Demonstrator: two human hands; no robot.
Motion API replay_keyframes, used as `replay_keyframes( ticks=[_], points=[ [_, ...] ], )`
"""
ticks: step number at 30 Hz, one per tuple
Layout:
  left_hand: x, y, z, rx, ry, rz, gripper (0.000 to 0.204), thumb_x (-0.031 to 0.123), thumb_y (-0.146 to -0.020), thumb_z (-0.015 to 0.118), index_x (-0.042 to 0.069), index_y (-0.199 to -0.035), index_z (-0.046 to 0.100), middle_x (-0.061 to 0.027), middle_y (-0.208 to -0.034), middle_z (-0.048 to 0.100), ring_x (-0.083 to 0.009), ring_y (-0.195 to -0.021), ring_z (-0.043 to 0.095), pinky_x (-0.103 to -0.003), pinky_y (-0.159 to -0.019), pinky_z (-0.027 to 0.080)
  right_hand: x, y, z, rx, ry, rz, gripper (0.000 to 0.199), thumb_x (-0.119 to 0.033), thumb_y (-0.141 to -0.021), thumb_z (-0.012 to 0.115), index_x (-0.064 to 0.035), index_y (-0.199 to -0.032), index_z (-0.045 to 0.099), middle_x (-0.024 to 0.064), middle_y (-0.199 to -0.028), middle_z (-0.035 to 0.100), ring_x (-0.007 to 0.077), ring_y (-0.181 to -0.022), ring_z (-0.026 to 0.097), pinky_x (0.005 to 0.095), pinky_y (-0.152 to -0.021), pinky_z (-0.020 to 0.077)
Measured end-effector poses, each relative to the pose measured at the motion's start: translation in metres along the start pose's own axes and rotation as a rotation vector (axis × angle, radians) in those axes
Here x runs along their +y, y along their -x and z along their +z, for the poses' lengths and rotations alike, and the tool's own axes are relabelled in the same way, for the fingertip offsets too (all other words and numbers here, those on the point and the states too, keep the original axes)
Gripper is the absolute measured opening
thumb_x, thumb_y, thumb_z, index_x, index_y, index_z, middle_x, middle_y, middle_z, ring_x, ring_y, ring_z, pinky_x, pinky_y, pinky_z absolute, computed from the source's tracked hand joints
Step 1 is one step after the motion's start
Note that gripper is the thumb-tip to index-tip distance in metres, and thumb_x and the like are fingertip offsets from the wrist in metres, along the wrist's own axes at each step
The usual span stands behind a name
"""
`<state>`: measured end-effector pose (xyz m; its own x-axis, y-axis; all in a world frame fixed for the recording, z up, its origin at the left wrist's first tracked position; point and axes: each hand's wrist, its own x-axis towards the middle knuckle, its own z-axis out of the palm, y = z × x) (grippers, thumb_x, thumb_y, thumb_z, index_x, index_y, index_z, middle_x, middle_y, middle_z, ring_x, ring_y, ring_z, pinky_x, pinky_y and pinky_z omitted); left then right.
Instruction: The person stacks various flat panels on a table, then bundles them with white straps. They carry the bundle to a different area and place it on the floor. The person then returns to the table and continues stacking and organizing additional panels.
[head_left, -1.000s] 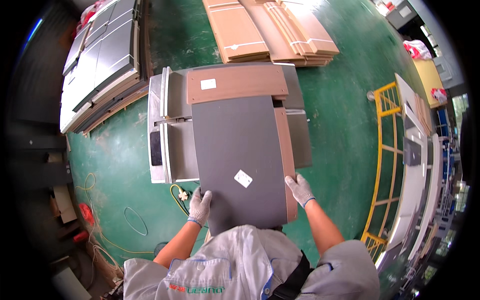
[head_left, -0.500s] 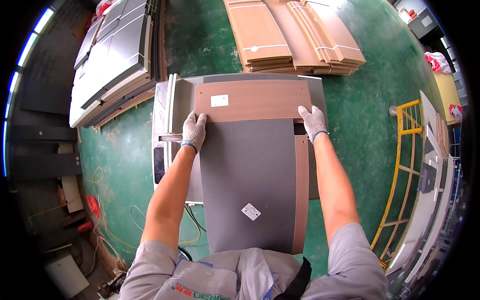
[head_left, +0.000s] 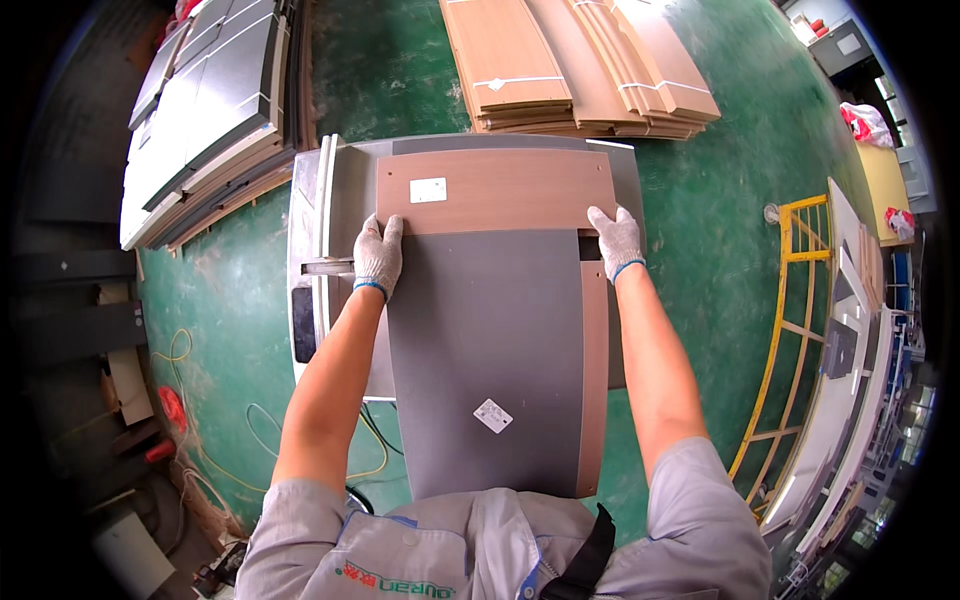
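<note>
A brown wood-grain panel [head_left: 510, 192] with a white label lies crosswise at the far end of a larger dark grey panel [head_left: 480, 340]. My left hand [head_left: 378, 258], in a knit glove, grips its near left corner. At its near right corner, my right hand [head_left: 618, 238] holds the edge the same way, thumb toward the panel. The fingertips of both hands are partly hidden. Along the grey panel's right side runs a narrow brown strip [head_left: 593, 370]. The grey panel reaches back to my body and carries its own white label [head_left: 493, 415].
Under the panels is a metal worktable [head_left: 355, 175] with a raised rail [head_left: 325, 215] on its left. Strapped board stacks stand at far left [head_left: 215, 100] and far centre [head_left: 520, 70]. A yellow frame rack [head_left: 785, 300] is on the right. Cables [head_left: 190, 400] trail across the green floor.
The whole scene has shifted slightly left and up in the picture. Both hands keep the same hold on the brown panel, which lies the same way on the grey one.
</note>
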<state>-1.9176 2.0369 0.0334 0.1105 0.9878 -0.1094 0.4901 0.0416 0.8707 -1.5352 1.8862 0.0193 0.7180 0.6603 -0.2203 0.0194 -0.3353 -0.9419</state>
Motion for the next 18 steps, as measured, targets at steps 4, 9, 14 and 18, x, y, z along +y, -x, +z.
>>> replay_keyframes(
  ticks=[4, 9, 14, 18],
  points=[
    [-0.005, -0.004, 0.004, 0.017, -0.033, -0.003, 0.041, 0.033, -0.102, 0.064, -0.002, -0.123, 0.067, -0.022, -0.108, 0.075, -0.0344, -0.102, 0.072, -0.042, -0.093, 0.053, -0.005, 0.0, -0.001, 0.008, 0.086, 0.007, 0.042, -0.023, -0.089, 0.077, 0.0034, -0.122, 0.071, 0.0121, -0.11, 0.076, 0.0208, -0.099, 0.071, 0.0364, -0.088, 0.0541],
    [-0.007, -0.001, 0.001, -0.061, 0.065, 0.032, 0.042, 0.033, -0.103, 0.061, -0.003, -0.126, 0.065, -0.022, -0.107, 0.074, -0.0337, -0.103, 0.071, -0.041, -0.096, 0.052, -0.001, -0.006, -0.013, -0.034, 0.122, -0.017, 0.043, -0.026, -0.091, 0.077, 0.003, -0.122, 0.071, 0.0139, -0.11, 0.077, 0.0258, -0.1, 0.072, 0.0389, -0.09, 0.0545],
    [-0.022, 0.126, -0.044, 0.001, -0.022, 0.062, 0.059, 0.034, -0.105, 0.061, -0.01, -0.144, 0.05, -0.0262, -0.131, 0.064, -0.0314, -0.122, 0.062, -0.039, -0.105, 0.049, 0.006, 0.102, -0.065, -0.071, 0.029, -0.014, 0.052, -0.038, -0.099, 0.071, 0.0059, -0.127, 0.063, 0.0138, -0.121, 0.071, 0.0235, -0.113, 0.065, 0.0394, -0.099, 0.0488],
    [-0.096, 0.315, -0.078, -0.15, 0.328, -0.314, 0.055, 0.017, -0.099, 0.068, -0.003, -0.147, 0.049, -0.0133, -0.133, 0.064, -0.0216, -0.121, 0.06, -0.037, -0.106, 0.048, 0.074, 0.27, -0.13, -0.198, 0.116, 0.272, 0.042, -0.032, -0.1, 0.065, 0.0053, -0.119, 0.064, 0.0078, -0.11, 0.068, 0.0161, -0.098, 0.062, 0.0383, -0.085, 0.0512]
  ],
)
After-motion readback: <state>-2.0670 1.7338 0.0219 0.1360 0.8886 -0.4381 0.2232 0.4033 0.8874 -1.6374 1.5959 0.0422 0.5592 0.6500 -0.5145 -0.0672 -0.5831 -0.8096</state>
